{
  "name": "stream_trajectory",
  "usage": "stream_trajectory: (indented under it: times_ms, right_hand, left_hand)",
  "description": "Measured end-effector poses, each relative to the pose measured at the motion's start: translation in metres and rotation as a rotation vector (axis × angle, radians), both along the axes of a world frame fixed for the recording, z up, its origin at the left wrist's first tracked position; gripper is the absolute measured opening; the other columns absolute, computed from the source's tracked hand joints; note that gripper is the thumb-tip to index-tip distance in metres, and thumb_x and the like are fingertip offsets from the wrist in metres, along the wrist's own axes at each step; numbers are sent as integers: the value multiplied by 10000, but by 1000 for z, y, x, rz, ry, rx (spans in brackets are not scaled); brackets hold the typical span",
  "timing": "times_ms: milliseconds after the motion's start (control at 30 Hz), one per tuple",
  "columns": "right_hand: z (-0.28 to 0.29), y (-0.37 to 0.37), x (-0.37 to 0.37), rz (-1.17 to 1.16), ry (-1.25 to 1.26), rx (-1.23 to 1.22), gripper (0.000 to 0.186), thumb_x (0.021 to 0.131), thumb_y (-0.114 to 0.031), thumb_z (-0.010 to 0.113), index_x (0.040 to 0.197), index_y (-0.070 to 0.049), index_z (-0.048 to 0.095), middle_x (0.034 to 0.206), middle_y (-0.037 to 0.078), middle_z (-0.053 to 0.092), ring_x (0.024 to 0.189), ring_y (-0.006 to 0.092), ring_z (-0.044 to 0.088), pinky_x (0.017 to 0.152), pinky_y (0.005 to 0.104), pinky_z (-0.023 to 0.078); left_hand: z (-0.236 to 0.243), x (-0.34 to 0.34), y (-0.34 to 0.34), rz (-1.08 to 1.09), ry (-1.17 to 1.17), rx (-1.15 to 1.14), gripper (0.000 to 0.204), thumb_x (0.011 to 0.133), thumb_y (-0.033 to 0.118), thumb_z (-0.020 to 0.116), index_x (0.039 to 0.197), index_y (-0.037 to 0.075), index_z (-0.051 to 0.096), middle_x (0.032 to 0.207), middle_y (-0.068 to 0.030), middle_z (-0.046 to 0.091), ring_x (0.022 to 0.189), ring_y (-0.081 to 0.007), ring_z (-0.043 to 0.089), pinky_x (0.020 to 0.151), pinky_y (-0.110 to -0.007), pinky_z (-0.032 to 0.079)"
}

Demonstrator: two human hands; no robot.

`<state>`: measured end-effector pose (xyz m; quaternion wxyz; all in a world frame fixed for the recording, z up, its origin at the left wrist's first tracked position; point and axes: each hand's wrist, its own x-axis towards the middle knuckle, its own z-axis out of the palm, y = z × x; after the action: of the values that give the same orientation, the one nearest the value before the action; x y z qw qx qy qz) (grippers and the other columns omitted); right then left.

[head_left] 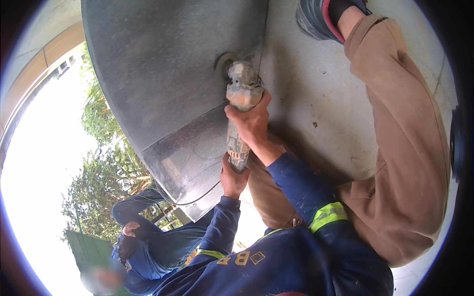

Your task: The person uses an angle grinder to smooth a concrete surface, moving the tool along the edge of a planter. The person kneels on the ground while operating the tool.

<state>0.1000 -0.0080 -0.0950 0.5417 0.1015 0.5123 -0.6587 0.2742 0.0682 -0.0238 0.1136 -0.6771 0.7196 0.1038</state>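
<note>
A worn, dusty angle grinder is held in both of my hands. My right hand is closed round its body just behind the gear head. Lower down, my left hand grips the rear end of the tool. The grinder's round disc lies at the surface of a dark grey panel, close to the corner with a lighter surface; whether it presses there I cannot tell. A thin dark cable curves away near my left hand, along the panel's lower edge.
A seam crosses the panel above a paler, scuffed section. My bent leg in brown trousers and a dark shoe rest on the light, stained surface at right. Another person in blue sits at lower left, before green foliage.
</note>
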Motion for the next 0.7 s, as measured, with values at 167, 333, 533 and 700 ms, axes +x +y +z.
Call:
stream_trajectory:
  times_ms: [167, 333, 533, 700]
  right_hand:
    - [1, -1, 40, -165, 99, -154, 899, 715, -218, 807, 1347, 46, 225, 1091, 273, 595, 940, 366, 657, 852, 449, 532]
    - [-10, -7, -13, -18, -38, -19, 872, 724, -198, 793, 1341, 53, 230, 1090, 270, 597, 944, 359, 660, 856, 441, 537]
    - [6, 0, 20, -51, 171, -95, 891, 727, -192, 813, 1344, 36, 212, 1120, 210, 576, 982, 266, 625, 862, 401, 529]
    - [-9, -10, -3, -34, 66, -21, 892, 723, -190, 798, 1343, 53, 204, 1081, 245, 578, 928, 319, 640, 849, 421, 544]
  left_hand:
    - [1, 18, 1, 0, 23, 0, 751, 691, 210, 746, 1348, 88, 404, 985, -229, 694, 886, -444, 676, 745, -499, 539]
    - [-4, -9, -8, -30, 4, -32, 761, 695, 214, 744, 1357, 83, 394, 952, -212, 688, 822, -449, 672, 710, -493, 540]
    - [-9, 20, 2, -59, 56, -83, 747, 693, 194, 742, 1344, 60, 400, 966, -223, 685, 843, -452, 672, 712, -500, 542]
    - [-2, -10, -11, -56, 24, -30, 757, 695, 198, 740, 1360, 82, 398, 972, -212, 692, 849, -441, 680, 720, -498, 543]
